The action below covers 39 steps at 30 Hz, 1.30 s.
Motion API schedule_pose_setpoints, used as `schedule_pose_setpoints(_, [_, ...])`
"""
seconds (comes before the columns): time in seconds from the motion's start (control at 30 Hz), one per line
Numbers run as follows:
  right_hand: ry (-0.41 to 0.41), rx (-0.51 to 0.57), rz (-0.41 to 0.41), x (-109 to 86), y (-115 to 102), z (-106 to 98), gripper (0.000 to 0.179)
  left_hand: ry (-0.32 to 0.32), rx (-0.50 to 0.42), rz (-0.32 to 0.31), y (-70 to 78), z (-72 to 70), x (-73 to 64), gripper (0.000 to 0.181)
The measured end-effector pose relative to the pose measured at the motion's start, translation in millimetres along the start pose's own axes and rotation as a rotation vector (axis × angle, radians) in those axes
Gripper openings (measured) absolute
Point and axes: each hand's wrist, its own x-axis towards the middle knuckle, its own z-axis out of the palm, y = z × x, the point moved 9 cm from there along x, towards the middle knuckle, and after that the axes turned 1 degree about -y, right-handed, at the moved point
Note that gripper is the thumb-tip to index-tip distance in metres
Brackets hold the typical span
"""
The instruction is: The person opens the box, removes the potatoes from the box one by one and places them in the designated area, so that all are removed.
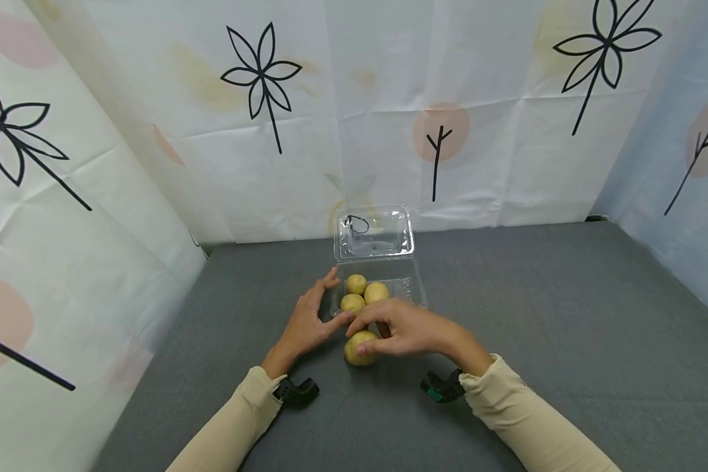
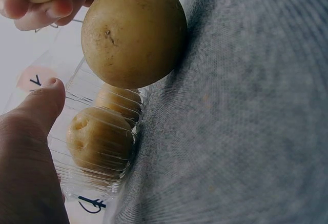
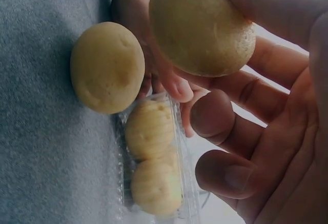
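My right hand (image 1: 404, 326) pinches a potato (image 3: 200, 29) between thumb and fingers, raised above the table just in front of a clear plastic clamshell box (image 1: 415, 288). Below that hand, a second potato (image 3: 107, 67) sits on the grey cloth, close to the box's near wall. Inside the box lie several yellow potatoes (image 1: 377, 292). Its hinged lid (image 1: 373, 236) stands raised at the back. My left hand (image 1: 309, 324) is at the box's left front corner, fingers extended along the side and thumb (image 2: 43, 103) near the front rim.
Grey cloth (image 1: 537, 314) covers the table. Behind and at both sides hang white fabric walls (image 1: 377, 85) printed with plants; the raised lid stands close to the back one. Each wrist carries a dark camera mount (image 1: 297, 392).
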Motion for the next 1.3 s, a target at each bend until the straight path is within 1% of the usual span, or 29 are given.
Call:
schedule_pose_setpoints(0.13, [-0.037,0.007,0.017,0.9,-1,6,0.028,0.003,-0.002,-0.002,-0.3,-0.1,0.4,0.069])
schedule_pose_setpoints(0.33, [-0.072,0.022,-0.005,3.0,-2,16,0.028,0.006,-0.004,0.0,0.0,-0.1,0.5,0.067])
schedule_pose_setpoints(0.47, [-0.096,0.024,-0.001,3.2,-2,21,0.027,0.005,-0.006,0.002,0.3,0.4,0.1,0.068])
schedule_pose_setpoints(0.63, [-0.107,0.011,-0.005,3.6,-3,25,0.027,0.009,-0.011,0.013,1.6,-0.1,-0.4,0.068])
schedule_pose_setpoints(0.83, [-0.107,-0.003,-0.027,5.3,-5,29,0.028,0.006,-0.01,0.007,1.4,-0.3,-0.1,0.068])
schedule_pose_setpoints(0.97, [-0.11,-0.013,-0.06,5.7,-6,32,0.029,0.001,-0.014,0.004,1.1,0.0,0.1,0.068])
schedule_pose_setpoints(1.3, [-0.152,-0.007,-0.126,7.4,-12,41,0.029,0.002,-0.011,0.008,1.1,0.5,0.2,0.068])
